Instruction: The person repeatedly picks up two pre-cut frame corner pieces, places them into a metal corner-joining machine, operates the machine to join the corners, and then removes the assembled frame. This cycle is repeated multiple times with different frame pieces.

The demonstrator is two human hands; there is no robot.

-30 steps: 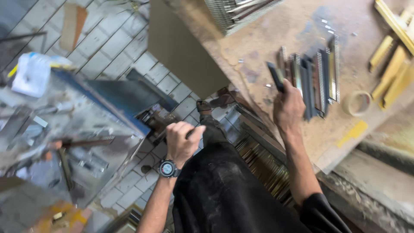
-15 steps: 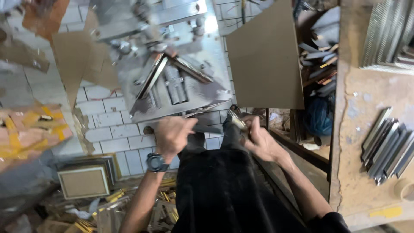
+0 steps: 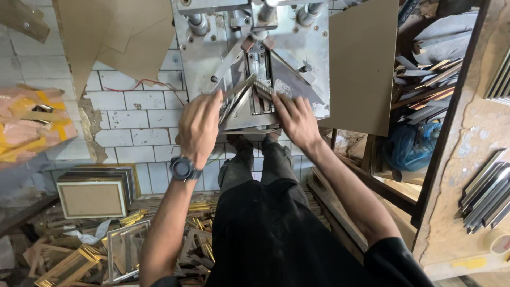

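**A:** ok so head view, what's going on here? Looks like a frame shop.

**B:** yep. Person in black stands at a metal machine [image 3: 255,64] with a V-shaped fence on its plate. Two ribbed moulding strips meet at a point in that V. The left hand [image 3: 199,127] lies over the left strip [image 3: 234,98], fingers curled down on it, pressing it to the plate near the front edge. There's a dark wristwatch [image 3: 184,169] on that arm.

**A:** and the other one?

**B:** the right hand [image 3: 297,121] has its fingers spread flat, tips on the right strip [image 3: 264,89], just beside the machine's centre slot. So both hands are down on the strips, not wrapped around them as far as I can tell.

**A:** anything else around?

**B:** brown board [image 3: 362,64] leaning at the machine's right side. On the wooden surface [image 3: 457,212] at far right, a bunch of grey strips [image 3: 486,199] near its front corner, and a tape roll [image 3: 499,243] just beside them. On the floor at lower left, a heap of gold frames [image 3: 122,244] and a tan-backed frame [image 3: 91,198] against the white brick wall [image 3: 133,119].
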